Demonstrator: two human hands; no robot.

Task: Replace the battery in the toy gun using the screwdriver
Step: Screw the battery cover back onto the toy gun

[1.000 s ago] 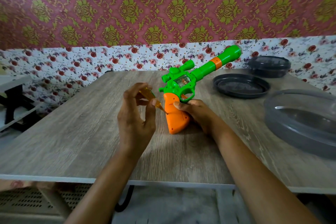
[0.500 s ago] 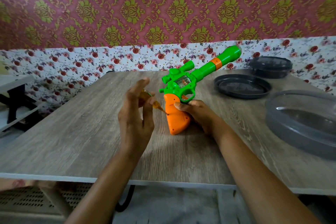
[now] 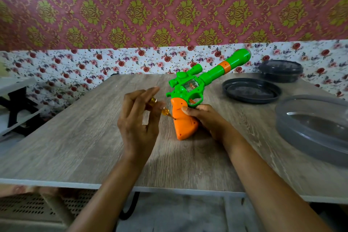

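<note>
The left hand (image 3: 138,124) pinches a small amber-handled screwdriver (image 3: 165,112) with fingers nearly straight, its tip touching the orange grip of a green and orange plastic toy gun (image 3: 185,122). The right hand (image 3: 205,118) grips that handle, its butt standing on the grey wood-grain table (image 3: 75,137).

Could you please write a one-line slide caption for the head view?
Left hand holds a screwdriver tip to the orange grip of the toy gun; right hand steadies it.
</note>
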